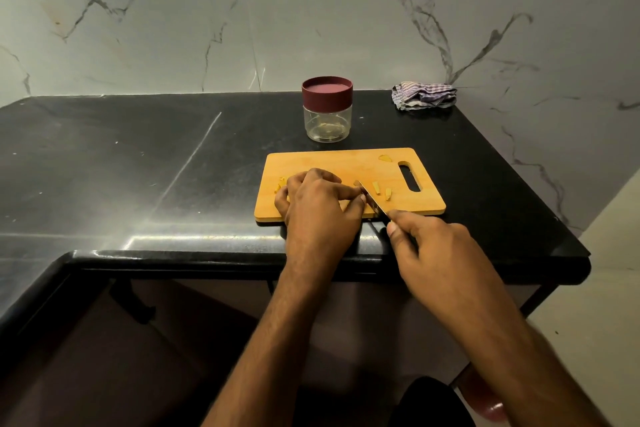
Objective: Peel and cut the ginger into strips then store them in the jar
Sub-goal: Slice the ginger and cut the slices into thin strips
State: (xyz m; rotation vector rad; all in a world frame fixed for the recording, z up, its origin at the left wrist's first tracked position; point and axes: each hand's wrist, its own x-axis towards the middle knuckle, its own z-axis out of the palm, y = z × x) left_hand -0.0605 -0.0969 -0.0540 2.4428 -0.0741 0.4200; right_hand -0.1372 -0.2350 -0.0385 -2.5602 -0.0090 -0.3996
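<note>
A wooden board [346, 163] lies on the black counter [138, 166], near its front edge, handle slot to the right. The left hand [318, 204] rests curled on the board's near left part, fingertips pressed down beside the blade; whatever ginger it pins is hidden under the fingers. The right hand [433, 250] grips the knife [370, 199] by its handle, the blade angled up and left across the board with its tip just right of the left forefinger. Two cut ginger pieces [382, 190] lie just right of the blade, a few more [280, 183] show left of the left hand, and one scrap [385, 158] sits near the slot. Behind the board stands the jar [327, 109], maroon lid on. A striped cloth [424, 95] lies crumpled at the wall.
</note>
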